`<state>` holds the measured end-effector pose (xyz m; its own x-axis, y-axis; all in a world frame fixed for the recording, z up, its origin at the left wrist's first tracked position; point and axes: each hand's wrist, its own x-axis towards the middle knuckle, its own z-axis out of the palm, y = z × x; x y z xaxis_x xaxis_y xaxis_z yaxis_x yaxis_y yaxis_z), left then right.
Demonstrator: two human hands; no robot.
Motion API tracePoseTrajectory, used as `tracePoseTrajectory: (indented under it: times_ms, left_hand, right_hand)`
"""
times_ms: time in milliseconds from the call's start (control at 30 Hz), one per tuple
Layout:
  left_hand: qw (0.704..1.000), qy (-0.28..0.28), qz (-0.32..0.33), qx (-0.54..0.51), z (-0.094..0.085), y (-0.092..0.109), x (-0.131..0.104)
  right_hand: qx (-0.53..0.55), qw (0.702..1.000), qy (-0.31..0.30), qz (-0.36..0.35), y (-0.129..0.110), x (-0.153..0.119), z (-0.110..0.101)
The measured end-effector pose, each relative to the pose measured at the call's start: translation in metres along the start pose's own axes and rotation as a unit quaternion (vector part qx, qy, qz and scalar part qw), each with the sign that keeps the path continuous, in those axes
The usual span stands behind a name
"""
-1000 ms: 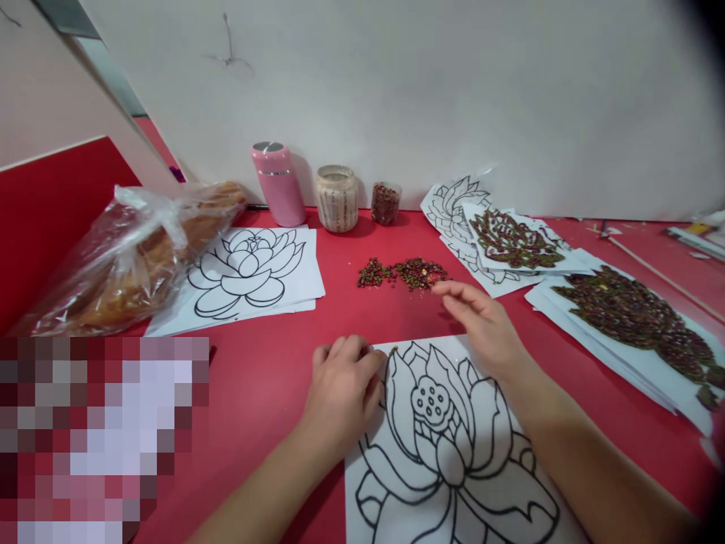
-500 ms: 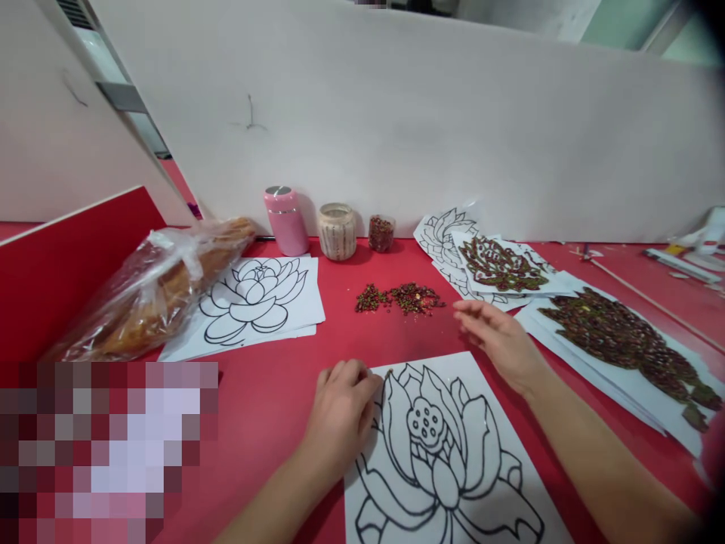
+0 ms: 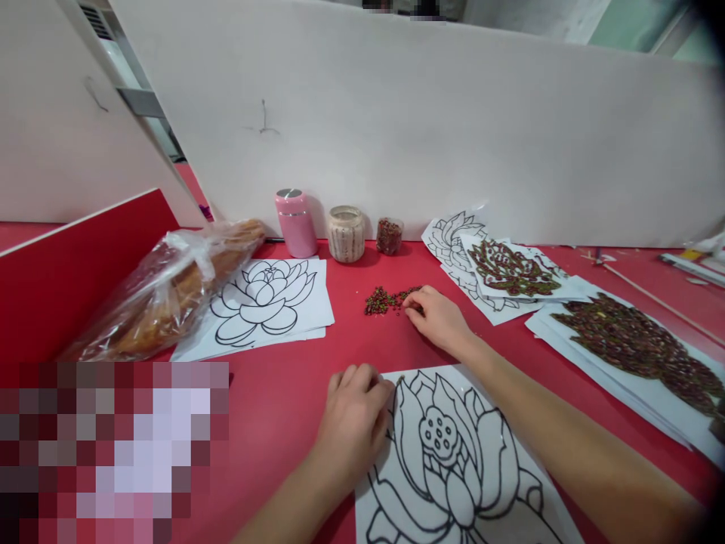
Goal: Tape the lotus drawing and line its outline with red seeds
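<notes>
A sheet of white paper with a black-outlined lotus drawing (image 3: 461,461) lies on the red table in front of me. My left hand (image 3: 356,412) rests at its upper left edge, fingers curled down and the tips mostly hidden. A tiny dark bean (image 3: 402,378) sits at the top of a petal beside that hand. Beyond the sheet is a small heap of red and green beans (image 3: 381,301). My right hand (image 3: 436,317) reaches across the upper right of the drawing, its bent fingertips drawn together at the heap's right side and covering part of it.
Behind the heap stand a pink flask (image 3: 296,225), a ribbed jar (image 3: 346,236) and a bean-filled cup (image 3: 390,236). Further lotus sheets (image 3: 263,306) lie left, beside a plastic-wrapped package (image 3: 170,295). Bean-covered pictures (image 3: 640,355) lie right. A white partition (image 3: 408,128) borders the table.
My right hand has moved left from beside the beans onto the heap, and its fingers have closed in. My left hand stays at the paper's edge. The view has shifted slightly.
</notes>
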<state>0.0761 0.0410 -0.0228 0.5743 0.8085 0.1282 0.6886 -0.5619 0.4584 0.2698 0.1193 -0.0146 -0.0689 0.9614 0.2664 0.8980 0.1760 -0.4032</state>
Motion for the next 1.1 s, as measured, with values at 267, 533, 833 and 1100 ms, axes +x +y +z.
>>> tracePoseTrajectory:
  times_ms: [267,533,833,1100]
  left_hand:
    - [1.0,-0.001,-0.002,0.011,0.002,0.0,-0.002]
    - [1.0,-0.013,-0.006,0.006,0.001,0.001,-0.001]
    - [1.0,-0.01,-0.008,0.001,0.001,0.0,-0.001]
    - [1.0,-0.007,-0.01,-0.002,0.002,0.0,-0.001]
  right_hand:
    - [-0.057,0.997,-0.025,-0.038,-0.018,0.014,0.009]
    - [-0.078,0.995,-0.04,-0.041,-0.022,0.018,0.015]
    - [-0.092,0.995,-0.033,-0.019,-0.009,0.016,0.011]
    - [-0.089,0.994,-0.051,-0.045,-0.021,0.02,0.017]
